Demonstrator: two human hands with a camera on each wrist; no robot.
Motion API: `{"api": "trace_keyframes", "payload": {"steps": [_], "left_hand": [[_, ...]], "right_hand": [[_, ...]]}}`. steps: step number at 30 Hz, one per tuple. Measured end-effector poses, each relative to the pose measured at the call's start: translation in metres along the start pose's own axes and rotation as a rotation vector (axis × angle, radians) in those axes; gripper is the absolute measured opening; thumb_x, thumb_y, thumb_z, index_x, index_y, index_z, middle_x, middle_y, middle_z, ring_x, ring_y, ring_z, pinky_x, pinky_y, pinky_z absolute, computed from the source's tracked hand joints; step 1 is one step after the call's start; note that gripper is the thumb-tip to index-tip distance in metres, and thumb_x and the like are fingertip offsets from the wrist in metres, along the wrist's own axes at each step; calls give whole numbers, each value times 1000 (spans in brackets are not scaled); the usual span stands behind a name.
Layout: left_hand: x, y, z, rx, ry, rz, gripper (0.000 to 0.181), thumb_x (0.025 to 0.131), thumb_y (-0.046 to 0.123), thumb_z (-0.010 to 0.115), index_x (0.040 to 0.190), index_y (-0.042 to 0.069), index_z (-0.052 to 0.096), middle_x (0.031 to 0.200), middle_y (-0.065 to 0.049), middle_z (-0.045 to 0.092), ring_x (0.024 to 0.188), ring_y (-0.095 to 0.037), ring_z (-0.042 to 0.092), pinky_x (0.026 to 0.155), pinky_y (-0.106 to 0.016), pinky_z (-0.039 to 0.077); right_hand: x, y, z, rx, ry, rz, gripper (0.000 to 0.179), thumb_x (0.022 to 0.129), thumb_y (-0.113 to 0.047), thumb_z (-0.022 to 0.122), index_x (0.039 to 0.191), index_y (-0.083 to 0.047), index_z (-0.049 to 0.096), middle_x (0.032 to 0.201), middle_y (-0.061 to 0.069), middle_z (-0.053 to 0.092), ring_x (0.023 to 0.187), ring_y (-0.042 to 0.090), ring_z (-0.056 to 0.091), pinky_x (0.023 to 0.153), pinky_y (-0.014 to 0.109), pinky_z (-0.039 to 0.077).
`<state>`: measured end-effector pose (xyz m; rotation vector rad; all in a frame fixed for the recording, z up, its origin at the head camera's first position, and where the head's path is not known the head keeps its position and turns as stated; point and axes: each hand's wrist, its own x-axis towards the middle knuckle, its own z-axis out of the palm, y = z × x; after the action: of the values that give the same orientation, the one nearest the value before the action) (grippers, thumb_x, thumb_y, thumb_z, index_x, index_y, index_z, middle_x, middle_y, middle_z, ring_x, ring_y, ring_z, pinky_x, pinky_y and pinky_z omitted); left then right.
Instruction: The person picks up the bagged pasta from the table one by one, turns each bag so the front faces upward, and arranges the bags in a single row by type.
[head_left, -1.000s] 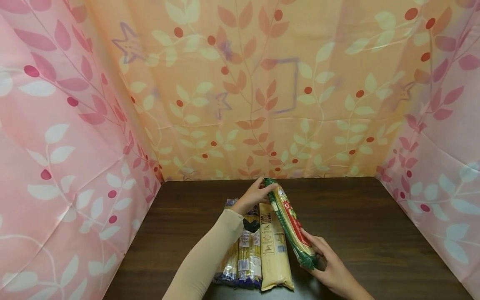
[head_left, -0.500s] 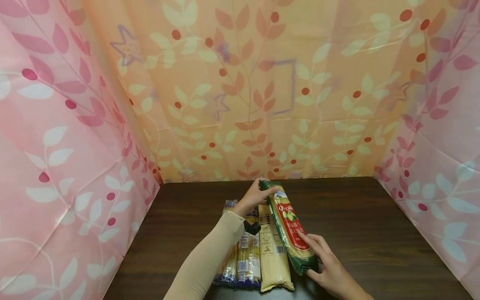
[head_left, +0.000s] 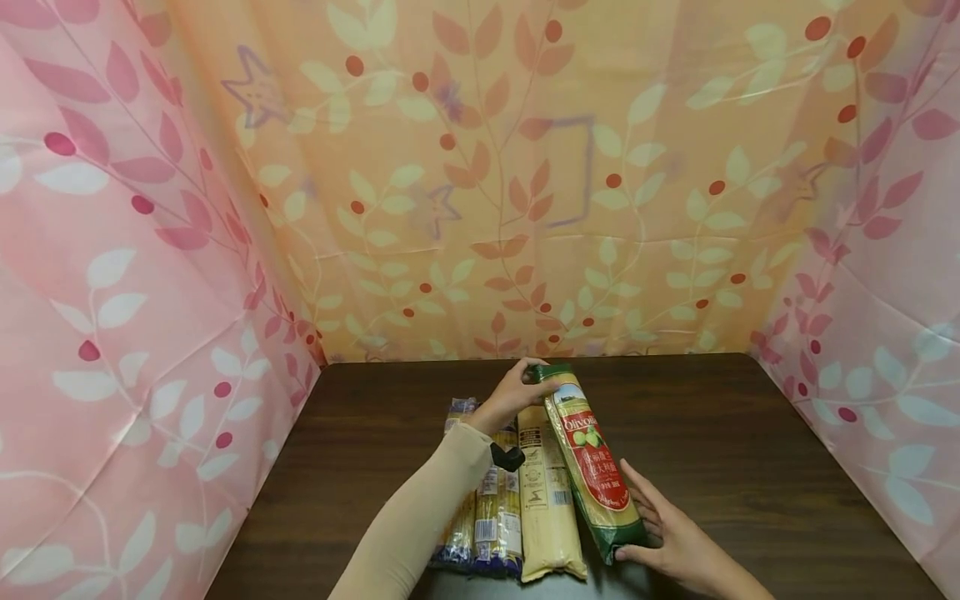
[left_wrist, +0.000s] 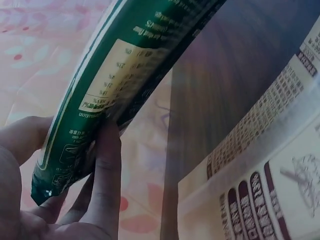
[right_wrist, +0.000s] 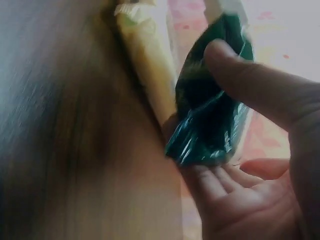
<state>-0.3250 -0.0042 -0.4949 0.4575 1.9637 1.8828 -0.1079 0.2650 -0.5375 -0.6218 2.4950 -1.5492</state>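
A green-and-gold pack of spaghetti (head_left: 591,458) with a red label slants over the right side of a row of packs. My left hand (head_left: 513,396) pinches its far end; in the left wrist view the thumb and fingers (left_wrist: 104,175) lie on either side of the green wrapper (left_wrist: 85,120). At the near end, my right hand (head_left: 671,533) holds the pack between thumb and fingers. The right wrist view shows that thumb (right_wrist: 250,75) on the crumpled green end (right_wrist: 205,120), fingers underneath. Beside it lies a cream pasta pack (head_left: 551,521), printed side up.
Two clear pasta packs with purple ends, a middle one (head_left: 489,533) and a left one (head_left: 456,533), lie left of the cream pack, partly behind my left arm. Beneath is a dark wooden table (head_left: 750,450). Floral curtains (head_left: 480,167) enclose its back and sides.
The spaghetti pack has rolled so its red label faces up toward the head view. Its near end has shifted slightly right and nearer, along with my right hand. The other packs stay put.
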Motion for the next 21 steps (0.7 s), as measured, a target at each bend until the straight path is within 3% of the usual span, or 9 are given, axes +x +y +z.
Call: {"api": "trace_keyframes", "payload": {"steps": [3, 6, 8, 9, 11, 15, 18, 21], "left_hand": [[1, -2, 3, 5, -18, 22, 47, 103, 24, 77, 145, 15, 56, 127, -12, 60, 108, -24, 65, 108, -62, 51], [3, -4, 8, 7, -14, 48, 46, 104, 21, 76, 145, 14, 56, 126, -12, 60, 105, -24, 65, 105, -63, 52], [5, -6, 11, 15, -8, 54, 46, 104, 19, 75, 146, 14, 56, 127, -15, 61, 105, -24, 66, 103, -62, 54], [6, -7, 13, 19, -6, 53, 47, 104, 19, 75, 147, 13, 56, 128, -16, 61, 105, -24, 67, 103, -62, 55], [8, -9, 16, 25, -8, 45, 49, 105, 17, 75, 149, 14, 55, 129, -18, 62, 105, -25, 69, 102, -60, 55], [14, -13, 22, 49, -15, 28, 50, 105, 16, 74, 151, 16, 55, 128, -17, 64, 104, -23, 71, 102, -59, 56], [19, -15, 26, 82, -18, 28, 50, 105, 15, 74, 151, 15, 54, 125, -15, 65, 101, -24, 70, 99, -59, 57], [25, -18, 30, 116, -16, 17, 50, 105, 16, 73, 152, 16, 54, 123, -14, 65, 98, -28, 68, 95, -58, 57]], "right_hand": [[0, 1, -2, 4, 9, -2, 118, 90, -21, 89, 174, -9, 7, 162, 47, 25, 136, 69, 43, 94, 59, 58], [0, 3, -1, -15, 61, -40, 115, 88, -20, 91, 172, -2, 14, 156, 46, 35, 133, 40, 63, 89, 45, 63], [1, 4, -1, -44, 104, -53, 114, 86, -19, 92, 170, 0, 19, 152, 43, 42, 125, 18, 68, 85, 35, 63], [1, 4, -1, -55, 120, -54, 113, 85, -19, 93, 170, 1, 21, 151, 42, 44, 122, 15, 69, 83, 33, 63], [2, 4, -1, -84, 145, -38, 114, 83, -18, 94, 169, 0, 24, 151, 41, 44, 121, 21, 71, 83, 32, 63], [4, 4, -3, -108, 148, 28, 115, 81, -17, 96, 170, -1, 25, 155, 43, 39, 121, 55, 64, 83, 36, 64], [4, 4, -3, -149, 149, 58, 115, 79, -17, 97, 168, 2, 26, 152, 44, 41, 116, 54, 66, 80, 35, 64], [5, 4, -3, -209, 175, 70, 114, 77, -17, 99, 166, 4, 31, 146, 41, 50, 107, 38, 72, 75, 31, 62]]}}
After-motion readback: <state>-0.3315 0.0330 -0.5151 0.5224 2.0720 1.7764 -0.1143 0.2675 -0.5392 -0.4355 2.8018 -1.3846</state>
